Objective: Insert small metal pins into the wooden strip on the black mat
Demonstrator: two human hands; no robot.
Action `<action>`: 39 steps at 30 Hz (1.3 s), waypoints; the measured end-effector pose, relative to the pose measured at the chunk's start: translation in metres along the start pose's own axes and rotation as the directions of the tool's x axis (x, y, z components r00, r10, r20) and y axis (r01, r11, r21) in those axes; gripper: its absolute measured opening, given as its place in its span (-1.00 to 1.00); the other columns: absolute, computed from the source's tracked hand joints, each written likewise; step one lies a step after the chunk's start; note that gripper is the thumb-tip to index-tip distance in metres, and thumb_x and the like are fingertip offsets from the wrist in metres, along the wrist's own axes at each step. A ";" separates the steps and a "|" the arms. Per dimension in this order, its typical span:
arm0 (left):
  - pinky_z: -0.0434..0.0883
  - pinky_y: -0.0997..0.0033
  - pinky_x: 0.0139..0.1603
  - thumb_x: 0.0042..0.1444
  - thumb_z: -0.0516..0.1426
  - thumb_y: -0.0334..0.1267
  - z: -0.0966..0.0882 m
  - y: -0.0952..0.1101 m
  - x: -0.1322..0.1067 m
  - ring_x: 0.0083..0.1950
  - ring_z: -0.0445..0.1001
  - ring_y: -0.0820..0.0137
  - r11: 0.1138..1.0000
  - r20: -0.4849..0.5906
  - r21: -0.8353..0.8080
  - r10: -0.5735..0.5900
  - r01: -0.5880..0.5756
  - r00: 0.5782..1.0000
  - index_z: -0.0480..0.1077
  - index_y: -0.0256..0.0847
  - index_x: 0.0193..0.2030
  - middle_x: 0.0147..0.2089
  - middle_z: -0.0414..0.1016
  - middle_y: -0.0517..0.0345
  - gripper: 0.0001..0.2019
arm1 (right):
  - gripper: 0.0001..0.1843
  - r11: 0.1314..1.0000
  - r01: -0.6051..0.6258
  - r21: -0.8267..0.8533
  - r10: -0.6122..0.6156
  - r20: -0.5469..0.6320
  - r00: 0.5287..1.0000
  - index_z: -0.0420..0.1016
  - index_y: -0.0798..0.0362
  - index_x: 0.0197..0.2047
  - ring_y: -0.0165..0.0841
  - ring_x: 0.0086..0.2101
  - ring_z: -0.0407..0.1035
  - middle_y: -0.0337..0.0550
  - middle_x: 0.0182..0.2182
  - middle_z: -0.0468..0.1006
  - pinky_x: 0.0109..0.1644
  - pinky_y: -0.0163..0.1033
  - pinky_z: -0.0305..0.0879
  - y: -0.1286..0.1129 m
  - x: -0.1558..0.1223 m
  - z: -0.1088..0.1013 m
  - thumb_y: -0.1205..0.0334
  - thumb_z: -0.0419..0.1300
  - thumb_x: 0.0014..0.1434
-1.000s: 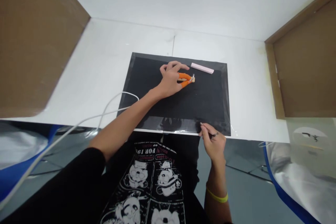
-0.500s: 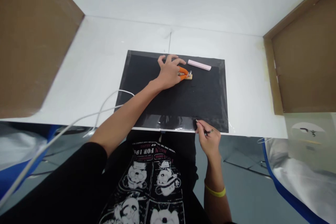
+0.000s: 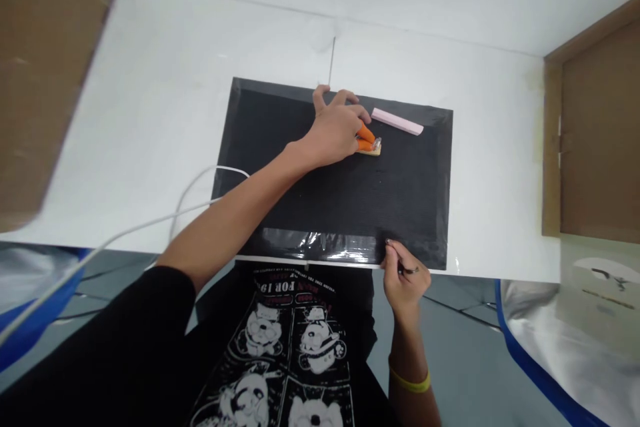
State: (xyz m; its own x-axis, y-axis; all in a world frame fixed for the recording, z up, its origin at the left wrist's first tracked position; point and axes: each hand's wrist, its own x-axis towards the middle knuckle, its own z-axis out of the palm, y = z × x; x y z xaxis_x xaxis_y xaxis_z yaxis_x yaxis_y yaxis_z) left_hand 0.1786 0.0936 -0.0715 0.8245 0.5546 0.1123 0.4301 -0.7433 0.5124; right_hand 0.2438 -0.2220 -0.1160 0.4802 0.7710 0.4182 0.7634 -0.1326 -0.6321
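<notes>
My left hand point(image 3: 335, 133) reaches over the black mat point(image 3: 320, 203), with three fingers raised and curled. Two orange tips, which look like finger cots on the thumb and index finger, press together on a small clear piece point(image 3: 377, 144). A small flat yellowish piece point(image 3: 370, 153) lies just under it. At the mat's near edge, my right hand point(image 3: 407, 277) is closed in a pinch around a slim dark tool point(image 3: 413, 271); most of it is hidden, and its kind is unclear. Beyond the left fingers lies a pale pink bar point(image 3: 397, 121).
A white cable point(image 3: 185, 210) runs across the left of the white table point(image 3: 495, 200) and passes under my left forearm. Brown panels point(image 3: 600, 140) stand on both sides, and a white wall closes off the back.
The camera view has shifted, so the mat appears larger. Both hands keep about the same places on the mat. The orange tips sit slightly closer together, showing less of the yellowish piece.
</notes>
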 end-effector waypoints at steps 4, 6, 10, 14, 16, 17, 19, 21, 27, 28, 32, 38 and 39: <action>-0.17 -0.47 0.41 0.06 0.33 -0.50 -0.001 0.003 -0.002 0.30 0.30 0.08 1.000 -0.004 -0.013 0.000 0.000 1.000 0.51 -0.15 -0.27 -0.04 0.59 0.10 -0.82 | -0.85 0.999 -0.005 -0.049 0.004 -0.025 1.000 0.57 0.06 -0.06 -0.40 -0.42 0.59 -0.21 -0.38 0.67 -0.25 -0.33 0.53 0.000 -0.003 0.002 0.40 0.24 0.31; -0.18 -0.48 0.40 0.06 0.32 -0.51 -0.001 0.003 -0.003 0.30 0.29 0.06 1.000 -0.002 -0.009 0.022 -0.022 1.000 0.51 -0.15 -0.30 -0.03 0.60 0.11 -0.83 | -0.83 0.998 -0.006 -0.064 0.003 -0.038 0.999 0.57 0.06 -0.05 -0.38 -0.40 0.60 -0.19 -0.35 0.68 -0.23 -0.33 0.54 0.000 -0.004 0.003 0.41 0.25 0.30; -0.20 -0.48 0.40 0.11 0.31 -0.45 0.001 0.004 -0.007 0.31 0.28 0.02 0.998 -0.009 0.008 0.057 -0.057 0.998 0.51 -0.17 -0.33 -0.02 0.60 0.09 -0.89 | -0.81 0.997 0.005 -0.077 -0.009 -0.051 0.999 0.56 0.07 -0.04 -0.39 -0.40 0.60 -0.18 -0.34 0.69 -0.22 -0.35 0.54 0.000 -0.004 0.005 0.43 0.25 0.29; -0.19 -0.48 0.39 0.15 0.25 -0.48 0.002 0.007 -0.011 0.33 0.29 -0.01 0.998 -0.031 0.009 0.065 -0.065 0.997 0.52 -0.20 -0.30 -0.02 0.59 0.05 -0.90 | -0.82 0.996 0.016 -0.090 -0.021 -0.056 0.998 0.56 0.06 -0.05 -0.39 -0.40 0.60 -0.18 -0.33 0.69 -0.24 -0.35 0.54 -0.001 -0.001 0.005 0.43 0.24 0.30; -0.19 -0.48 0.39 0.13 0.24 -0.49 0.003 0.009 -0.012 0.33 0.29 -0.01 0.998 -0.038 -0.004 0.055 -0.055 0.998 0.53 -0.21 -0.26 -0.02 0.59 0.02 -0.88 | -0.83 0.995 0.021 -0.094 -0.026 -0.057 0.998 0.56 0.06 -0.06 -0.38 -0.39 0.60 -0.18 -0.33 0.69 -0.24 -0.34 0.54 -0.002 -0.001 0.005 0.42 0.24 0.30; -0.19 -0.48 0.39 0.12 0.24 -0.50 0.004 0.009 -0.012 0.33 0.30 0.00 0.999 -0.039 -0.014 0.045 -0.046 0.998 0.53 -0.21 -0.25 -0.02 0.59 0.01 -0.87 | -0.83 0.995 0.023 -0.095 -0.028 -0.058 0.998 0.56 0.05 -0.06 -0.38 -0.39 0.60 -0.18 -0.33 0.69 -0.24 -0.35 0.54 -0.002 0.000 0.005 0.42 0.23 0.31; -0.18 -0.46 0.39 0.09 0.24 -0.52 0.006 0.009 -0.011 0.32 0.31 0.01 0.999 -0.045 -0.035 0.023 -0.024 0.999 0.53 -0.20 -0.23 -0.02 0.58 0.00 -0.84 | -0.83 0.995 0.025 -0.096 -0.031 -0.058 0.998 0.56 0.05 -0.06 -0.39 -0.39 0.60 -0.19 -0.33 0.69 -0.24 -0.35 0.54 -0.003 0.000 0.004 0.42 0.23 0.31; -0.18 -0.45 0.40 0.08 0.24 -0.52 0.008 0.009 -0.011 0.31 0.33 0.01 0.999 -0.049 -0.049 0.011 -0.013 0.999 0.54 -0.19 -0.23 -0.02 0.57 0.00 -0.83 | -0.83 0.995 0.028 -0.097 -0.034 -0.058 0.998 0.56 0.05 -0.06 -0.39 -0.39 0.60 -0.18 -0.33 0.69 -0.24 -0.35 0.54 -0.003 0.001 0.004 0.42 0.23 0.31; -0.22 -0.49 0.38 0.12 0.28 -0.42 0.012 0.008 -0.011 0.31 0.29 -0.02 0.996 -0.052 -0.054 0.068 -0.071 0.996 0.55 -0.18 -0.26 -0.05 0.59 0.01 -0.92 | -0.80 0.995 0.043 -0.091 -0.049 -0.063 0.997 0.56 0.05 -0.05 -0.38 -0.37 0.61 -0.19 -0.32 0.69 -0.23 -0.36 0.53 -0.003 0.001 0.005 0.44 0.24 0.29; -0.22 -0.49 0.38 0.12 0.29 -0.41 0.012 0.008 -0.012 0.31 0.28 -0.02 0.995 -0.053 -0.055 0.076 -0.079 0.996 0.55 -0.17 -0.27 -0.06 0.59 0.02 -0.93 | -0.80 0.995 0.044 -0.091 -0.050 -0.062 0.997 0.57 0.05 -0.05 -0.37 -0.38 0.61 -0.19 -0.32 0.69 -0.24 -0.36 0.54 -0.003 0.001 0.005 0.44 0.24 0.29; -0.19 -0.44 0.40 0.09 0.33 -0.41 0.011 0.010 -0.012 0.30 0.30 0.00 0.995 -0.067 -0.048 0.079 -0.082 0.995 0.54 -0.15 -0.32 -0.07 0.61 0.05 -0.90 | -0.81 0.994 0.049 -0.098 -0.055 -0.059 0.997 0.56 0.05 -0.04 -0.35 -0.39 0.61 -0.17 -0.32 0.69 -0.27 -0.33 0.54 -0.003 0.001 0.005 0.43 0.24 0.30; -0.19 -0.44 0.39 0.09 0.33 -0.43 0.005 0.015 -0.014 0.33 0.30 -0.07 0.994 -0.040 0.014 0.105 -0.105 0.994 0.52 -0.17 -0.41 -0.02 0.61 0.11 -0.87 | -0.81 0.991 0.058 -0.117 -0.065 -0.060 0.996 0.55 0.05 -0.03 -0.35 -0.38 0.61 -0.16 -0.31 0.69 -0.27 -0.31 0.55 -0.005 0.002 0.005 0.44 0.24 0.31; -0.18 -0.44 0.39 0.08 0.34 -0.43 0.003 0.016 -0.016 0.33 0.30 -0.08 0.994 -0.040 0.023 0.112 -0.111 0.993 0.53 -0.17 -0.41 -0.01 0.61 0.11 -0.88 | -0.80 0.991 0.060 -0.118 -0.068 -0.059 0.996 0.55 0.05 -0.03 -0.35 -0.37 0.61 -0.16 -0.31 0.69 -0.27 -0.32 0.55 -0.005 0.002 0.005 0.44 0.24 0.31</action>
State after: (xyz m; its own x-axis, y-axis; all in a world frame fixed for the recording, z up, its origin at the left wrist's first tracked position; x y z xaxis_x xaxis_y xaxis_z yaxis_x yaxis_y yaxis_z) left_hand 0.1736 0.0713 -0.0676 0.8523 0.4821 0.2027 0.3442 -0.8089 0.4766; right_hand 0.2390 -0.2167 -0.1151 0.4520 0.7403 0.4977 0.8366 -0.1582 -0.5245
